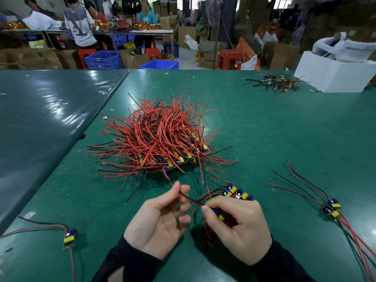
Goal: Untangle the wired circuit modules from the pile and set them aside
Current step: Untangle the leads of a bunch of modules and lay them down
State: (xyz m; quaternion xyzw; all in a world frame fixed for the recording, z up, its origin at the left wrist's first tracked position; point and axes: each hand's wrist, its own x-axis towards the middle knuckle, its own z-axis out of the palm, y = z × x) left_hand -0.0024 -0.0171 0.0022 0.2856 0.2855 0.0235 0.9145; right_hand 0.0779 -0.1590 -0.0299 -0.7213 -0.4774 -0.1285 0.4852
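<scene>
Head view: our left hand [160,218] pinches a black wire [190,198] while right hand [239,226] fingers grip a module cluster [237,193], near the pile [158,137] on the counter [264,129].
</scene>
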